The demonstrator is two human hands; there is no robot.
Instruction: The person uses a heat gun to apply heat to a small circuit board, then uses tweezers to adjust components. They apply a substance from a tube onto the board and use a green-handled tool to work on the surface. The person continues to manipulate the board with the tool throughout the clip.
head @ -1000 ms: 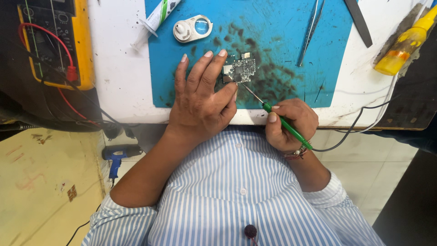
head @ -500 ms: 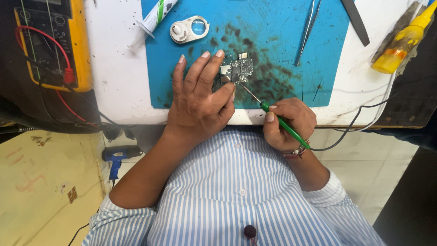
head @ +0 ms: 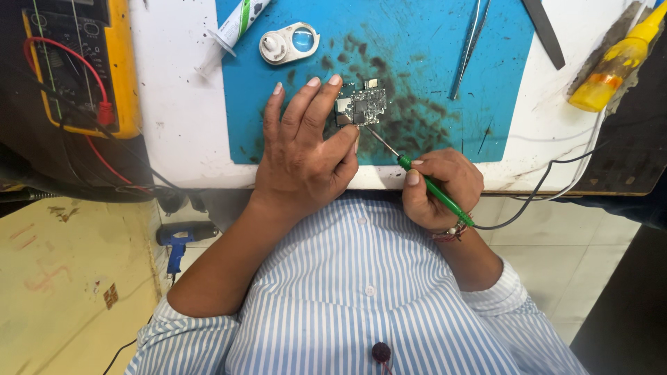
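Head view: left hand point(head: 306, 156) is lying flat on the blue mat point(head: 445, 62), fingers spread open, thumb and forefinger tips pressing against the left edge of the small circuit board point(head: 360, 107) and pinning it rather than gripping it. Board is sitting on the mat near its middle, in a patch of dark stains. Right hand point(head: 441, 187) is closed around a green-handled tool point(head: 434, 189), held like a pen at the table's point(head: 180, 125) near edge, with the thin metal tip reaching up-left and touching the board's lower edge. A black cable point(head: 542, 187) is running off the right hand's side.

Risks, as I judge them: the board is only being held from one side, so side pressure from the tip could skid it right across the mat. A tip slipping off the edge could scrape nearby components or jab the left thumb, which is sitting just beside it.

Around: tweezers point(head: 469, 48) upper right on the mat, white round loupe point(head: 286, 43) and a syringe tube point(head: 233, 29) upper left, yellow bottle point(head: 611, 66) far right, yellow multimeter point(head: 76, 66) far left.
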